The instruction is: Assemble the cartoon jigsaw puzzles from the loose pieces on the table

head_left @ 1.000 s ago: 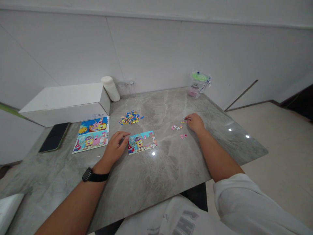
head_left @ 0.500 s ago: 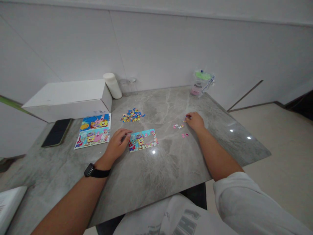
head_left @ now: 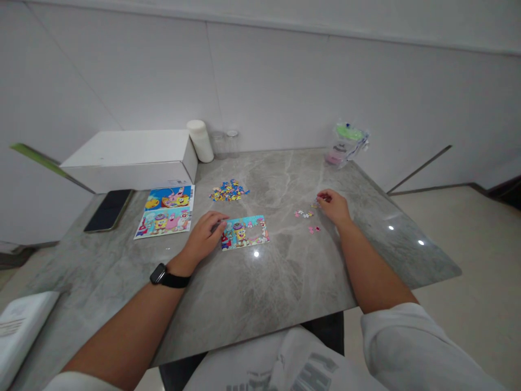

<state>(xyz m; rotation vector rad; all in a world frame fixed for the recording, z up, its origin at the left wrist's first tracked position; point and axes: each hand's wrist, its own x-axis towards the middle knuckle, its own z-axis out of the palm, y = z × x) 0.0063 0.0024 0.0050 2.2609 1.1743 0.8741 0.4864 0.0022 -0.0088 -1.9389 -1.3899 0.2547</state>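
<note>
A partly assembled jigsaw puzzle (head_left: 240, 234) with cartoon figures lies flat on the table, a gap in its right half baring the grey top. My left hand (head_left: 204, 236) rests at its left edge, loosely bent, thumb and forefinger apart, holding nothing. Off to the right, my right hand (head_left: 334, 206) pinches a small puzzle piece at its fingertips, just above the table; the piece is mostly hidden. Beside it lie several white and yellowish loose pieces (head_left: 304, 214), with pink pieces (head_left: 313, 229) nearer me.
Behind the puzzle sits a heap of blue and yellow pieces (head_left: 228, 190). To the left are a printed picture sheet (head_left: 166, 212), a phone (head_left: 109, 210) and a white box (head_left: 130, 157). A white bottle (head_left: 201, 142) and a plastic bag (head_left: 345, 145) stand near the wall.
The view has shifted slightly, so everything appears a little further right. Both hands keep nearly the same places: the left at the puzzle's edge, the right by the loose pieces.
</note>
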